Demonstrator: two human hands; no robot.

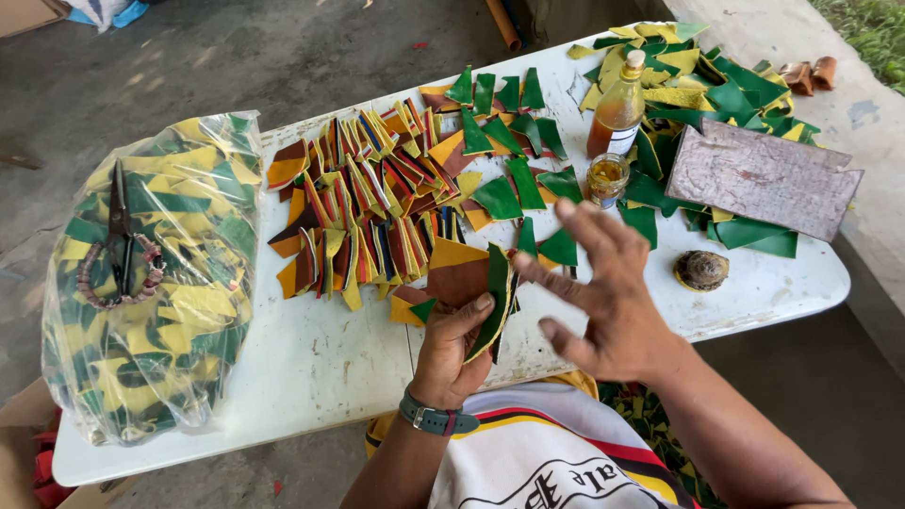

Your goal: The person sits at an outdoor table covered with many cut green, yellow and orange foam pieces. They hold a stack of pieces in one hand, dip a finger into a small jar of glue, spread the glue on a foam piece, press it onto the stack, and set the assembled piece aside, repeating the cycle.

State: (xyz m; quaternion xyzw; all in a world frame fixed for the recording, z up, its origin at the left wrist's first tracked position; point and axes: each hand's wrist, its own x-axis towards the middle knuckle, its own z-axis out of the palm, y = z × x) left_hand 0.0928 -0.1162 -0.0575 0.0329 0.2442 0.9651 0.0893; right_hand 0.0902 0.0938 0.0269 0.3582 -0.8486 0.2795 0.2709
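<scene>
I am observing the left hand [451, 351] pinching a small stack of green and brown leather cut pieces [485, 300] just above the white tabletop [320, 368] near edge. The right hand [603, 297] is hovering beside it, grip spread. Keeping the stack edges squared looks advisable.

White table [311, 368]; clear plastic bag [151, 283] of green and yellow cut pieces at its left end, black scissors [120, 236] lying on top; amber bottle [617, 108] with cream cap; small open glass jar [607, 179] just beside it; grey-purple flat board [764, 174]; round dark lump [701, 270] near the right edge.
</scene>
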